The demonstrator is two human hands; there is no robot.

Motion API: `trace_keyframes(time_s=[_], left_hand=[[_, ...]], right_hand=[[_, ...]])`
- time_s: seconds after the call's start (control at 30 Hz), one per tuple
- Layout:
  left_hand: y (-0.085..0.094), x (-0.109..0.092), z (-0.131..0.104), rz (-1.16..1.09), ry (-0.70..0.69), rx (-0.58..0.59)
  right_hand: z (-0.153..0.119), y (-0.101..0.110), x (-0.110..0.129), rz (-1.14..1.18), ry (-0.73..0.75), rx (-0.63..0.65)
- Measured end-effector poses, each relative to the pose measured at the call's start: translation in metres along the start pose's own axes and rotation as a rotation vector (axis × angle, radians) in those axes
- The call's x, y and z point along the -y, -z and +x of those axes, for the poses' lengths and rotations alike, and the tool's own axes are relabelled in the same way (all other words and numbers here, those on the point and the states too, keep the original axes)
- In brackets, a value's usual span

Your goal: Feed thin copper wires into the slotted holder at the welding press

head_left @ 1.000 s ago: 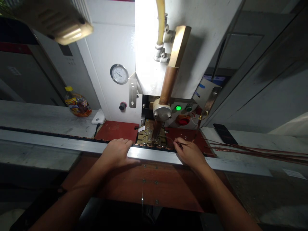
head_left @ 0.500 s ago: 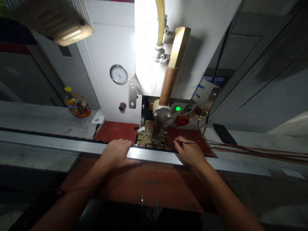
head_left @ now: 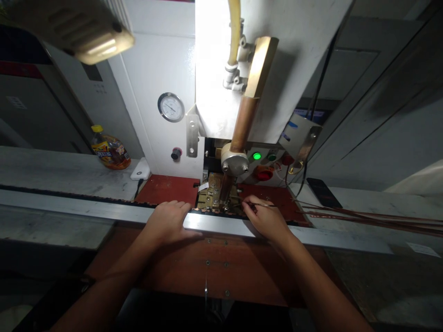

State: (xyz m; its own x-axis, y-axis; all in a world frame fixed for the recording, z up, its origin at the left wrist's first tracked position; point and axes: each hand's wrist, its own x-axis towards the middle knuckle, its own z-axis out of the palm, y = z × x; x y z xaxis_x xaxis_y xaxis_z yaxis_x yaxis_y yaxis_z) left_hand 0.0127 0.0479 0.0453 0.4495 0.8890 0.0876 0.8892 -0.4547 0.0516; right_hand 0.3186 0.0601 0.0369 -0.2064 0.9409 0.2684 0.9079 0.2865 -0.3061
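Note:
My left hand [head_left: 170, 222] lies over the long aluminium rail [head_left: 121, 210], its fingers on the far edge and its thumb along the near side. Right of the welding head, my right hand [head_left: 265, 217] pinches a thin dark rod [head_left: 265, 204] above the rail. Between my hands, the copper electrode [head_left: 226, 186] comes down onto a brass fixture [head_left: 209, 198] with screws. A dark strip with copper pieces [head_left: 145, 201] runs along the rail's far side. The contact under the electrode is too small to make out.
Long copper rods [head_left: 367, 217] and a black phone [head_left: 323, 192] lie at the right. A bottle [head_left: 110, 150] and a white box [head_left: 140, 169] stand at the left. A lamp [head_left: 93, 39] hangs at upper left.
My right hand has moved left, closer to the electrode and fixture, still pinching the thin rod. My left hand stays on the rail.

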Motion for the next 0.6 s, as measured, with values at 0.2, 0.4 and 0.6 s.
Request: trace_keyframes(time_s=[0.2, 0.4, 0.6], left_hand=[[0.002, -0.002, 0.000, -0.007, 0.003, -0.003], [0.000, -0.001, 0.000, 0.014, -0.009, 0.002], [-0.003, 0.001, 0.000, -0.002, -0.015, -0.015]], right_hand=[[0.000, -0.007, 0.006, -0.033, 0.029, -0.004], [0.001, -0.008, 0.012, -0.073, 0.039, 0.030], [-0.001, -0.010, 0.011, -0.059, 0.062, 0.028]])
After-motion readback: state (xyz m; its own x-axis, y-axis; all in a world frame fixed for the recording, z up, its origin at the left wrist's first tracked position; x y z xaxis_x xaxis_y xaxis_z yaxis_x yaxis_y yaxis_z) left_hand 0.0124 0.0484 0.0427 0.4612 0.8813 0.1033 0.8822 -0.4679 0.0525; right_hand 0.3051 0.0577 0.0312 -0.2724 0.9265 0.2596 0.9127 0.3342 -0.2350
